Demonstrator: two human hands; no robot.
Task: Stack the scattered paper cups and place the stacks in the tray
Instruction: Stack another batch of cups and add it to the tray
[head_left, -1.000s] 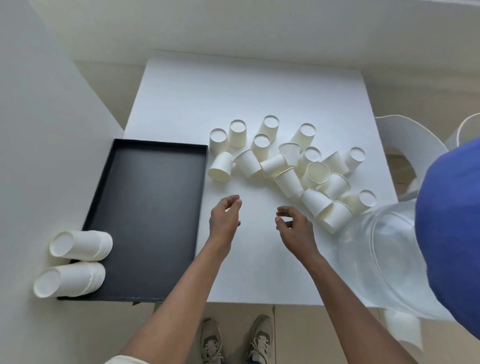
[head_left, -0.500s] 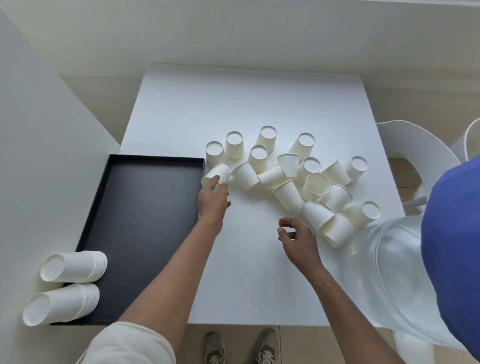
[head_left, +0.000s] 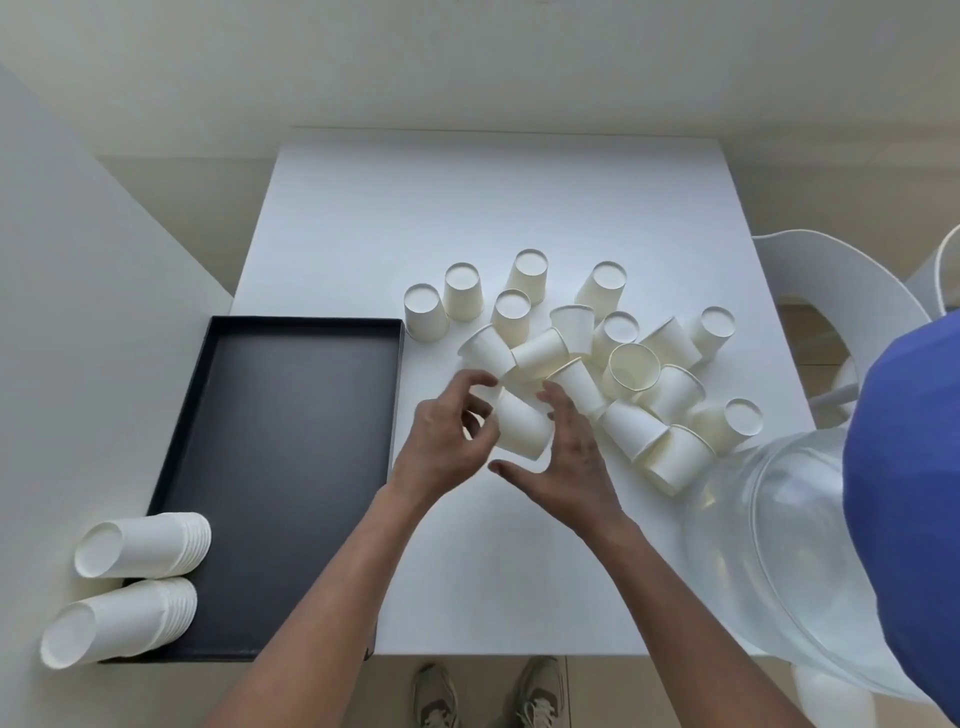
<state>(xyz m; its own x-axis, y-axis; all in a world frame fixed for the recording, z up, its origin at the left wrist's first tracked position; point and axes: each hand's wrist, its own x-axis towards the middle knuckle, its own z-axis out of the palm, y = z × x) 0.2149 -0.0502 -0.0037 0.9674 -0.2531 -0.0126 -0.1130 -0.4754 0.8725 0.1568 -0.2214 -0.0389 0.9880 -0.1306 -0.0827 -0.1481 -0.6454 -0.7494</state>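
**Inspector:** State of the hands?

**Assessor:** The left hand (head_left: 441, 447) has its fingers curled round one cup (head_left: 522, 428). The cup lies on its side near the middle of the table (head_left: 493, 208), a little right of the tray (head_left: 306, 323). The right hand (head_left: 571, 457) lays fairly straight fingers along the cup's other side, thumb spread beneath it. It clamps nothing.

**Inspector:** Remaining stock?

**Assessor:** Loose cups (head_left: 670, 384) lie heaped from the middle toward the right edge, some mouth-down, some on their sides, many touching. Two stacks (head_left: 145, 543) lie on their sides at the tray's near left corner, partly overhanging it.

**Inspector:** Handling?

**Assessor:** The cups are judged light, thin-walled and easily crushed, and stiffest at the rolled rim. Each is best taken round the wall just below the rim with light pressure. Nesting should go in straight, or a cup may jam or knock its neighbours.
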